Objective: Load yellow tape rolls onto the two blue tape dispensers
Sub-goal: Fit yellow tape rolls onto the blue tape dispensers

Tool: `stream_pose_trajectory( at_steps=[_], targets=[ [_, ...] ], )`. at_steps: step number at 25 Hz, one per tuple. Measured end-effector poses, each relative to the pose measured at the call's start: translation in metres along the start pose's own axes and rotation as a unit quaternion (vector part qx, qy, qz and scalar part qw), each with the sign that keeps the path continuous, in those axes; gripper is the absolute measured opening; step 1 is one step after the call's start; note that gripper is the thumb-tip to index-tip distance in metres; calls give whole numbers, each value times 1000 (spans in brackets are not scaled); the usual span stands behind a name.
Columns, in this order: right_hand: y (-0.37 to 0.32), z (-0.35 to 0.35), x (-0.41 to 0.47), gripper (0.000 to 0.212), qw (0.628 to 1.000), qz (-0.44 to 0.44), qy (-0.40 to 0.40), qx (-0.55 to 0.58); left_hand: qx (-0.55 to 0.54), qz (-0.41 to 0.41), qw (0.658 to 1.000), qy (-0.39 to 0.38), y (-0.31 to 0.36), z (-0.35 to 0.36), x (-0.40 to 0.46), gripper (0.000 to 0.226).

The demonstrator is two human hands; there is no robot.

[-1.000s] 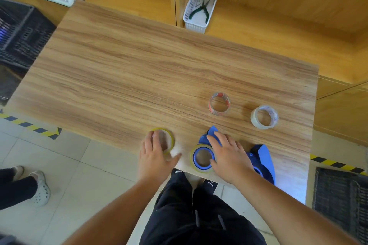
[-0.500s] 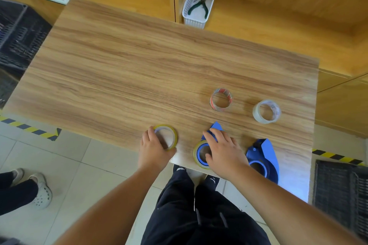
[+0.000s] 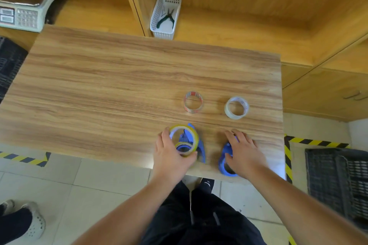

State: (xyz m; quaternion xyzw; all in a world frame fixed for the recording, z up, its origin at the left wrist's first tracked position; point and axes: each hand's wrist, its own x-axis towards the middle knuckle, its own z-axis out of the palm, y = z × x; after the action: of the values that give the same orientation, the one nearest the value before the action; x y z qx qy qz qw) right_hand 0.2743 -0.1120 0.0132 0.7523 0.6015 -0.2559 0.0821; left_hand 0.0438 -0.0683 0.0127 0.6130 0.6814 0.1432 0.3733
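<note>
A scale [image 3: 23, 14] sits at the upper left; the counter [image 3: 119, 89] fills the middle; at its lower edge the left hand [image 3: 171, 155] curls around a yellow roll [image 3: 184, 139], held tilted just over a blue dispenser [image 3: 200, 149] that seems to carry a second yellow roll [image 3: 184, 148], though blur hides where they touch; above lie two clear rolls [image 3: 193, 101]; the right hand [image 3: 244, 153] rests, fingers spread, on the other dispenser [image 3: 226, 161], its grip unclear.
</note>
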Motion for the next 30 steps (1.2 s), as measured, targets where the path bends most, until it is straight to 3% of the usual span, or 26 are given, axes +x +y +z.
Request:
stream_pose_trajectory(
  at_steps=[4, 10, 17, 30],
  targets=[
    [52, 1, -19, 86, 999, 8, -26, 21, 16, 48, 997, -61, 35, 46, -29, 117],
    [92, 12, -39, 93, 995, -17, -95, -20, 67, 57, 991, -101, 51, 99, -60, 115],
    [108, 18, -37, 80, 995, -59, -75, -32, 104, 43, 988, -110, 53, 122, -67, 113],
    [111, 26, -31, 81, 995, -66, -70, -31, 172, 39, 974, -141, 53, 150, -62, 113]
  ],
)
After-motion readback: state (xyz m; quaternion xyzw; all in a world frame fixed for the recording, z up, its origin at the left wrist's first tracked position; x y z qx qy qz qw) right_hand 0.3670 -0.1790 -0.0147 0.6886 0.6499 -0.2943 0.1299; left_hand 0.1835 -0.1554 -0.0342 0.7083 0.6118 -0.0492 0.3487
